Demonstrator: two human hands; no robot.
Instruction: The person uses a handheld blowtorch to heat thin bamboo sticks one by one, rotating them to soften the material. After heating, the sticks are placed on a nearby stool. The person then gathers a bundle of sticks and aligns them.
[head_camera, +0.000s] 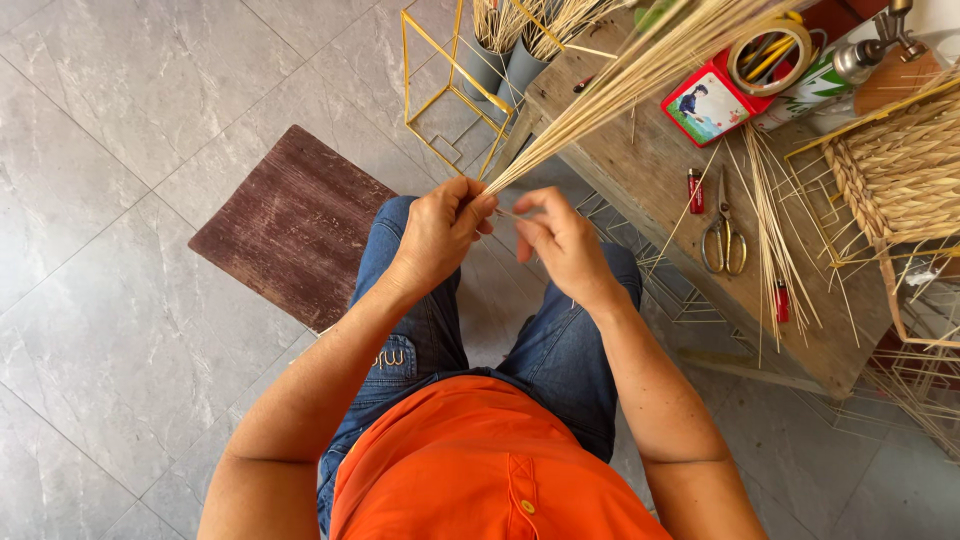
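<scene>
Beside bench edge (600, 190), left hand (440, 235) gripping straws (620, 85)

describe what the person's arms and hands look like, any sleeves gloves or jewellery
Both arms are bare from elbow to fingertips. No gloves, rings, watch or bracelets show on the left hand or the right hand. The orange shirt has a button placket; its sleeves are out of view.
</scene>
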